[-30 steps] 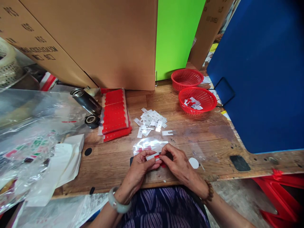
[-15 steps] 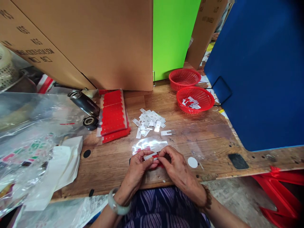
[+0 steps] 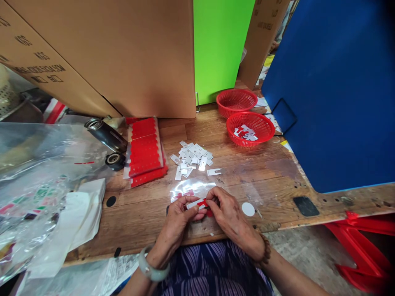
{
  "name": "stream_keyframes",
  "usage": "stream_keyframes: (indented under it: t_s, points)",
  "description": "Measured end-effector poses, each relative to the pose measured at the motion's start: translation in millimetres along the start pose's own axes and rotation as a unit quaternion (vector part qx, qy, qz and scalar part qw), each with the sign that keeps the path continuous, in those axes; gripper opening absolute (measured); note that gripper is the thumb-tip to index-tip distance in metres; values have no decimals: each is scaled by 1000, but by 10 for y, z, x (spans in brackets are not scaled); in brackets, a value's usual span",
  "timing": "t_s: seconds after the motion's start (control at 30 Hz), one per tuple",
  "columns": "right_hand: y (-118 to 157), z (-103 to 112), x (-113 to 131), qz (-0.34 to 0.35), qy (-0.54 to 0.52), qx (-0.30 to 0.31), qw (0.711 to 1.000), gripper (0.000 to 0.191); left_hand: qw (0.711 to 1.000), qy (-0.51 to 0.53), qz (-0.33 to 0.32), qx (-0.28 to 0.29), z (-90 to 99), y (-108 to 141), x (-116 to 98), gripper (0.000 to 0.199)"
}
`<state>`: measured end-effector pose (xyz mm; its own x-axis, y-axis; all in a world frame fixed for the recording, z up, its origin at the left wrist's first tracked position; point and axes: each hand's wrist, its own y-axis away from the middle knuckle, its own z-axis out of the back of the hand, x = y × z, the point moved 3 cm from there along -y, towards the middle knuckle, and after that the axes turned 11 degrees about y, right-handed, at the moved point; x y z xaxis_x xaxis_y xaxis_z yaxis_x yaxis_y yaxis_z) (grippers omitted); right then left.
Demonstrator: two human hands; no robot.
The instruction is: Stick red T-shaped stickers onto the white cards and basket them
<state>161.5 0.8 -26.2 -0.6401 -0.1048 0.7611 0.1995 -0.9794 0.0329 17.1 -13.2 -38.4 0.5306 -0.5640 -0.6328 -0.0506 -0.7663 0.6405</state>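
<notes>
Left hand (image 3: 179, 213): pinching a pale flat plate (image 3: 194, 204) between thumb and fingers, just in from the near edge of the counter (image 3: 138, 220).
Right hand (image 3: 227, 209): thumb and forefinger pinched together on a red piece (image 3: 203, 202) at the plate's right end.
Held plate: raised over the counter near its front edge, its long side tilted up to the right.
Clear sheet (image 3: 196, 186): flat on the counter beneath and beyond the hands, with red showing on it.
Plate pile (image 3: 191, 157): loose and overlapping, farther from the near edge than the clear sheet.
Single plate (image 3: 212, 172): apart, just beside the pile's near right side.
Red sheets (image 3: 145, 150): stacked left of the pile, toward the counter's back edge.
Black bottle (image 3: 108, 136): leaning, open-mouthed, left of the red sheets; a black cap (image 3: 115, 162) sits by it.
Front basket (image 3: 236, 139): red, toward the back right, holding pale plates with red parts.
Rear basket (image 3: 228, 110): red, just behind the front one.
White disc (image 3: 248, 209): flat near the front edge, right of the right hand.
</notes>
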Motion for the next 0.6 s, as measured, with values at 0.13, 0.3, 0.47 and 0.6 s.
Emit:
stream_keyframes:
  t_s: [0.13,0.3,0.47,0.6]
  points:
    - [-4,15,23,-6,11,1,1000,13,1000,0,0,0,-2,5,4,48]
    - [-14,1,-26,5,12,5,1000,12,1000,-3,-2,4,-5,13,15,50]
    - [-48,-57,-127,17,-3,-8,1000,8,1000,-11,-7,2,1,-12,14,47]
    - [-101,-55,-220,-32,-75,-28,996,21,1000,-11,-2,0,6,-21,7,44]
